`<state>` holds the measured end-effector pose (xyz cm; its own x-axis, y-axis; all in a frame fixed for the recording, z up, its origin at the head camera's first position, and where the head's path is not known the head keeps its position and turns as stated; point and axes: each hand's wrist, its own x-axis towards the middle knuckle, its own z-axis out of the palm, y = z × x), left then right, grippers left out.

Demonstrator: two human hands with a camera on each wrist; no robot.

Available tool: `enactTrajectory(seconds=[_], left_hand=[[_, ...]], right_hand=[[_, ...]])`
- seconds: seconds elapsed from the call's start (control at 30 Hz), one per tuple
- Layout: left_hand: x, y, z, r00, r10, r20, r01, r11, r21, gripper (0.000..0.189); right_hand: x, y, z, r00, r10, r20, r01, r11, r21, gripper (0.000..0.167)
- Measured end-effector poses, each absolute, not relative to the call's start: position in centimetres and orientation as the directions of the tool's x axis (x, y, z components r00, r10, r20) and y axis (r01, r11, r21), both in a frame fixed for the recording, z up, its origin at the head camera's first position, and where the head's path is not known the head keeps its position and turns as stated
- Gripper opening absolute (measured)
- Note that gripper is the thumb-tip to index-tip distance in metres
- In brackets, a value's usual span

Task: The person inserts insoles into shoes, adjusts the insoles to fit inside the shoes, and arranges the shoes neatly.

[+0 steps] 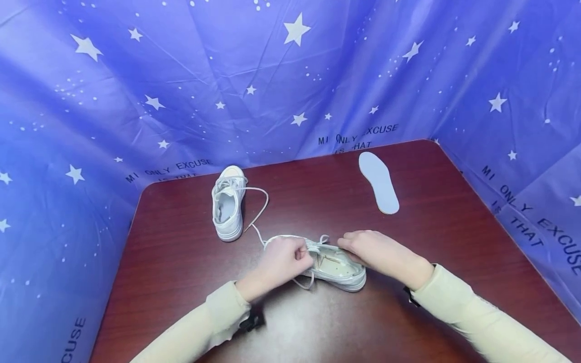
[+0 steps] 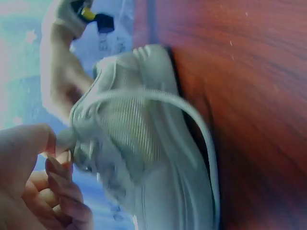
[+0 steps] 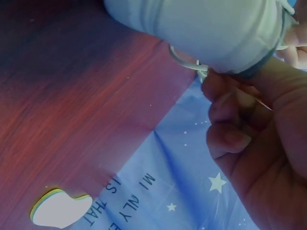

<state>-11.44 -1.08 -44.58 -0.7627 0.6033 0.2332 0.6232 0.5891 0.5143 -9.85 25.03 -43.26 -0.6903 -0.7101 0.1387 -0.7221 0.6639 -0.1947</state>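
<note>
A white lace-up sneaker (image 1: 351,284) lies sole down on the table, its toe to the left and its heel to the right. My left hand (image 1: 283,259) is over the laced front. In the left wrist view, thumb and forefinger pinch the sneaker's tongue (image 2: 65,140), while a loose shoelace (image 2: 206,139) loops down the side. My right hand (image 1: 383,252) grips the far edge of the shoe opening. The right wrist view has its thumb reaching inside the collar and its fingers curled outside. Within the opening, the pale inner sole partly shows.
Another white sneaker (image 1: 228,229) stands at the back left, toe away from me, with a long loose lace trailing to its right. A white insole (image 1: 380,184) lies flat at the back right. Blue star-printed cloth (image 1: 254,60) hangs behind and beside the dark red table (image 1: 181,282).
</note>
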Motion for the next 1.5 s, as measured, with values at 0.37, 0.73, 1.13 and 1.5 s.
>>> enactTrajectory(seconds=[0.37,0.73,1.13,1.5], left_hand=[[-12.9,-3.0,-44.4,-0.732,0.657,0.18,0.659,0.614,0.435,0.024],[-12.3,-2.1,-45.2,-0.533,0.761,0.37,0.846,0.482,0.228,0.013],[-12.4,-1.9,-44.7,-0.717,0.621,0.316,0.673,0.499,0.546,0.006],[-12.7,-2.7,-44.0,-0.655,0.718,0.235,0.728,0.517,0.45,0.007]], right_hand=[[-10.8,25.4,-43.3,-0.68,-0.72,0.141,-0.734,0.667,-0.13,0.018],[-9.9,24.7,-43.1,-0.728,-0.661,0.181,-0.684,0.72,-0.119,0.026],[-9.3,24.3,-43.6,-0.752,-0.629,0.197,-0.654,0.749,-0.106,0.027],[-9.9,25.0,-44.3,-0.721,-0.667,0.189,-0.692,0.708,-0.142,0.025]])
